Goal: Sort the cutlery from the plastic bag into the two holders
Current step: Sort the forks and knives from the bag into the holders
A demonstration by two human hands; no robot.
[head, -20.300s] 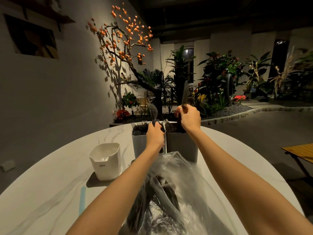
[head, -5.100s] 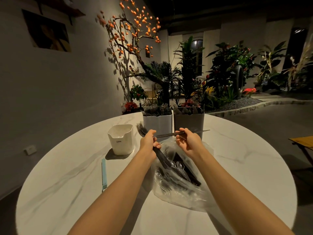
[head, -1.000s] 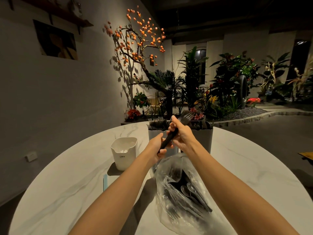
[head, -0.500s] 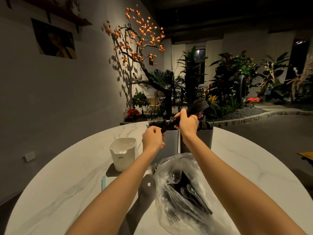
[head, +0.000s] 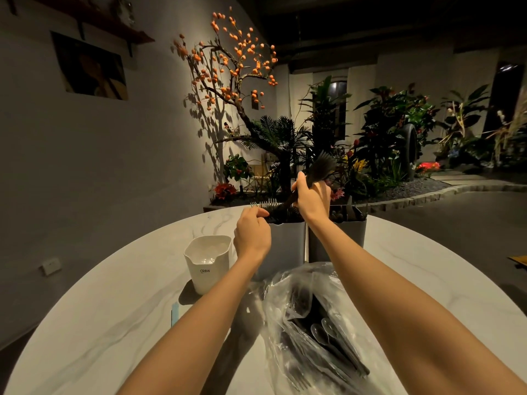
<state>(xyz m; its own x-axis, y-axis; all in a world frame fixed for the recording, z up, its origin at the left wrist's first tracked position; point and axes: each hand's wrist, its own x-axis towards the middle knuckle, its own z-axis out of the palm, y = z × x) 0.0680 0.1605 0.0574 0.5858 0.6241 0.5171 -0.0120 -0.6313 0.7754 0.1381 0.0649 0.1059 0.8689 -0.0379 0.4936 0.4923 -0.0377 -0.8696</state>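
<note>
right hand (head: 312,198) gripping black forks (head: 321,168) tines-up, handles dipping into left holder (head: 286,240), left hand (head: 252,236) loosely curled beside rim, holding nothing

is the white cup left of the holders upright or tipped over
Upright: the white cup stands on its base on the table, open rim facing up.

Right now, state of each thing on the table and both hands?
Right hand: grips a bunch of black forks, tines up, above the left holder.
Left hand: fingers at the left holder's rim, grip unclear.
Left holder: upright, holds forks.
Right holder: upright, holds cutlery.
Plastic bag: open, cutlery inside.
White cup: upright.
</note>
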